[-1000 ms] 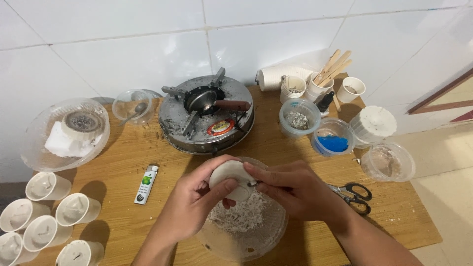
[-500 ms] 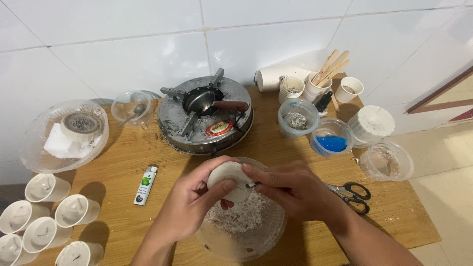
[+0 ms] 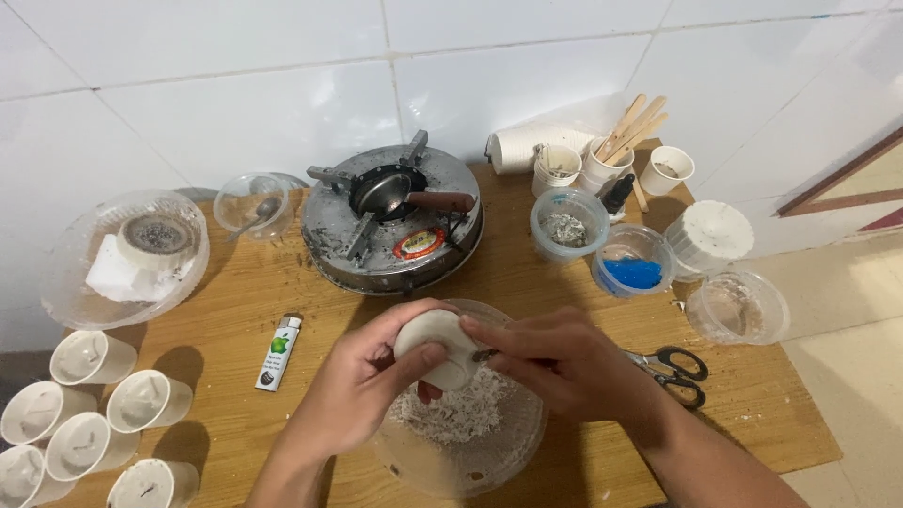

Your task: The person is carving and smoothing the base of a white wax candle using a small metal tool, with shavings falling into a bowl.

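While your left hand (image 3: 362,390) wraps its fingers (image 3: 414,362) around a white wax lump (image 3: 437,343), you hold this lump just above a clear plastic bowl (image 3: 489,456). Your thumb lies along the top of the lump and the other fingers are curled under it, pressed close together. Your right hand (image 3: 564,362) comes from the other side, and its fingers (image 3: 494,334) are closed on a small metal tool (image 3: 484,356); only a short part of the tool shows between your fingertips and the lump, and it touches the right side of the lump. Directly below your fingers, white wax shavings (image 3: 451,414) lie in a heap inside the bowl. Just beyond your right knuckles, scissors with black handles (image 3: 673,365) rest on the wooden table (image 3: 235,310). To the left of your left fingers, well apart, a small lighter (image 3: 278,352) lies flat, and further left several white paper cups (image 3: 89,356) stand in a group. Far beyond your fingertips, near the tiled wall, sits a round metal stove (image 3: 395,221) with a small pan on it. To the right of the stove you see a tub with blue material (image 3: 632,268) and a cup with wooden sticks (image 3: 621,141).
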